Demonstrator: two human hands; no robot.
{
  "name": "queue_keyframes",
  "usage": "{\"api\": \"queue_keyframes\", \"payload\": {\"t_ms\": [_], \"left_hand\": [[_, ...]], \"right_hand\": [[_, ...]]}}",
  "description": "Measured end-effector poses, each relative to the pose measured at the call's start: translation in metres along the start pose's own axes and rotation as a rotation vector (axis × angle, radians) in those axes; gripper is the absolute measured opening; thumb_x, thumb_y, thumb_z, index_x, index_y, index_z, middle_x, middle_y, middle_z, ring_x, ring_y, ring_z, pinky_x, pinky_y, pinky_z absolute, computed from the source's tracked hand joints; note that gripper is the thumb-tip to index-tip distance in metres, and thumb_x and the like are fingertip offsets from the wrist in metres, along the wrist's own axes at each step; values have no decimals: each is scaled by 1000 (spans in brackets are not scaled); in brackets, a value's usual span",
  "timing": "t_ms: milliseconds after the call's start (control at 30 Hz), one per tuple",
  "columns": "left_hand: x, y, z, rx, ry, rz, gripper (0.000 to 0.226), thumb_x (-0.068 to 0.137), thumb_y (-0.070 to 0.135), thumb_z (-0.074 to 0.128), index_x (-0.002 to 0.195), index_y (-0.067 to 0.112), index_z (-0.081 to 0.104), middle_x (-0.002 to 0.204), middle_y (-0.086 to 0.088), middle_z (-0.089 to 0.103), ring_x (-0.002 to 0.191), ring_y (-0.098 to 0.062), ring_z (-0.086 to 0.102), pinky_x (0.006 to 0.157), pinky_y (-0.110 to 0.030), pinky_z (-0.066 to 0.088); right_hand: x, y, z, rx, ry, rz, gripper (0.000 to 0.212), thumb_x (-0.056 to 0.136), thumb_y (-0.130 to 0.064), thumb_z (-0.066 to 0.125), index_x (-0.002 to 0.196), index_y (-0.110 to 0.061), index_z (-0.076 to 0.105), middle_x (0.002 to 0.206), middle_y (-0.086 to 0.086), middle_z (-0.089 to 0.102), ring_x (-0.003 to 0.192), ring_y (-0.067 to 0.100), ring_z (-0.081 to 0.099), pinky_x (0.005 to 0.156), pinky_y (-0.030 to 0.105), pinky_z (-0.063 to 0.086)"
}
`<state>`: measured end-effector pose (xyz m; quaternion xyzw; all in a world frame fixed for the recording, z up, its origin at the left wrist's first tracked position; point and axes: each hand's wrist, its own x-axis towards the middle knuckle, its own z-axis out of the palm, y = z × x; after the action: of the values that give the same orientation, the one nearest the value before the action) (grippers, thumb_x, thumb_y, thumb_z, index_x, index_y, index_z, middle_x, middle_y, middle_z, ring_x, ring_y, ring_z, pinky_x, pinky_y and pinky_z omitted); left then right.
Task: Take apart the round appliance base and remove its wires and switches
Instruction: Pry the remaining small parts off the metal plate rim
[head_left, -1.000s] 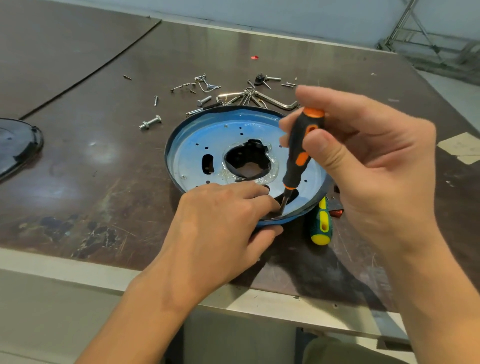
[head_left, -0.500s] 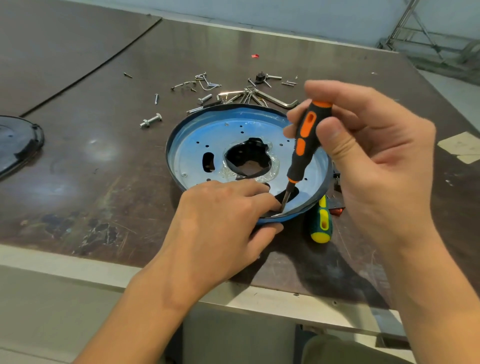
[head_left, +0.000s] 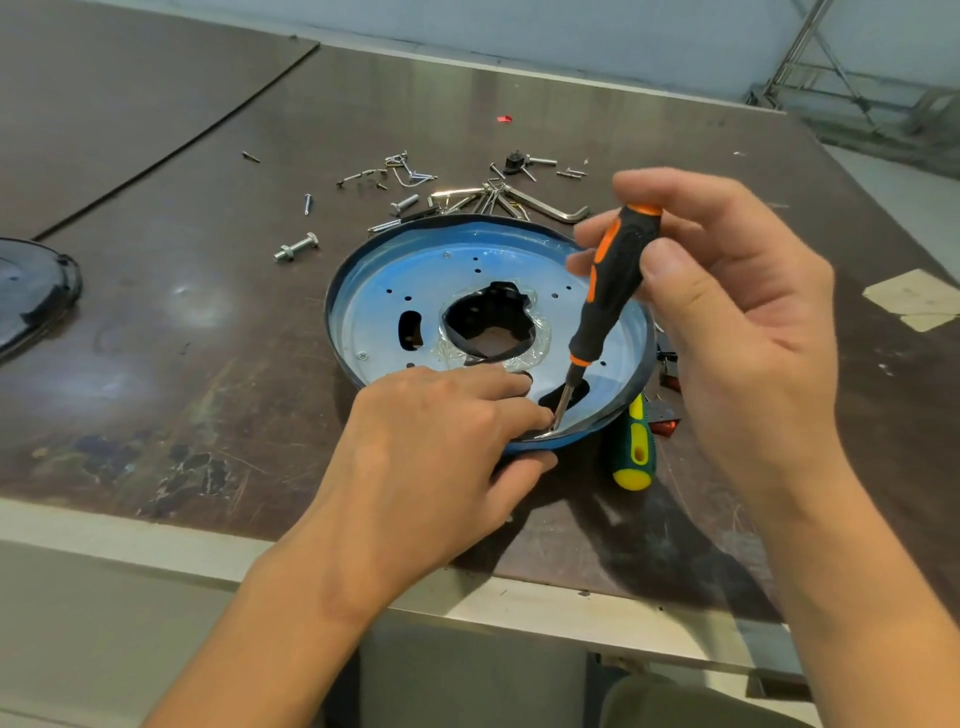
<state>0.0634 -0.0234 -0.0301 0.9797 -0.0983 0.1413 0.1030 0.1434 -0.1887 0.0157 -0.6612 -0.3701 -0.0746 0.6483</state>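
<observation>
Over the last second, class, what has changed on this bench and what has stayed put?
The right hand has tipped the screwdriver handle slightly up and rightward; its tip stays at the near rim. Nothing taken or let go. The left hand still grips the round base; loose screws unmoved.

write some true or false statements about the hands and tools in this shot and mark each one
1. The right hand holds the black and orange screwdriver, tip down inside the round blue metal base. True.
2. The left hand grips the yellow and green screwdriver. False: it pinches the base's near rim; that screwdriver lies on the brown table beside the base.
3. Beyond the base lie loose screws and bolts. True.
4. The base's centre is solid. False: it has a large dark opening.
</observation>
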Motion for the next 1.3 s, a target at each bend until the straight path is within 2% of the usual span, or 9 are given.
{"api": "queue_keyframes", "payload": {"t_ms": [133,300,400,533,733,900,1100,1233,1300], "left_hand": [[0,0,-1,1,-3,11,33,87,55,58,110,38,74,111,16,71,96,-9,68,72,-32,57],[-1,2,-3,11,-4,11,33,86,55,55,105,37,76,105,15,72,89,-9,69,69,-30,56],[-1,2,-4,8,-2,16,31,87,54,57,105,37,75,105,15,72,89,-10,69,68,-31,57],[-2,1,-2,11,11,18,28,87,54,60,104,38,75,107,16,71,89,-10,68,67,-33,57],[-2,0,0,10,22,23,28,85,53,60,103,38,75,109,15,71,88,-11,69,66,-34,57],[-1,1,-1,15,23,26,29,85,54,59,103,38,75,106,16,72,87,-10,69,65,-31,56],[-2,-1,1,13,30,30,28,87,53,61,106,38,74,110,16,70,91,-10,68,68,-33,57],[-2,-1,0,17,28,30,29,89,54,55,106,39,74,107,16,70,89,-9,67,68,-33,56],[-2,-1,0,18,29,31,31,89,54,54,106,38,74,106,16,70,89,-10,67,68,-34,56]], "right_hand": [[1,-5,4,-46,44,-25,31,90,-25,72,118,-18,62,100,5,64,92,13,61,79,28,52],[0,-5,-5,-41,-15,-13,33,99,2,60,130,-8,59,113,13,72,106,24,71,90,35,58],[-1,-6,-1,-50,-14,-39,30,99,0,57,127,-10,58,114,13,69,107,24,69,91,39,57],[1,-7,4,-103,95,-65,30,87,-17,77,113,-20,62,99,-4,65,90,3,61,78,21,50],[0,-3,-4,-18,36,4,31,102,5,48,126,-8,61,115,14,72,110,28,70,92,39,58],[1,-5,1,-114,114,-69,26,92,-11,72,116,-15,64,103,1,68,92,3,63,82,20,50],[-1,-1,-2,-3,54,-11,28,101,4,45,124,-2,59,113,20,70,108,30,70,91,38,57],[1,-4,3,-94,132,-82,15,97,-7,66,111,-10,62,101,7,65,89,5,63,77,19,50],[3,-4,-1,-80,156,-69,19,93,-7,72,108,-15,64,95,-1,66,86,0,62,75,18,51]]}}
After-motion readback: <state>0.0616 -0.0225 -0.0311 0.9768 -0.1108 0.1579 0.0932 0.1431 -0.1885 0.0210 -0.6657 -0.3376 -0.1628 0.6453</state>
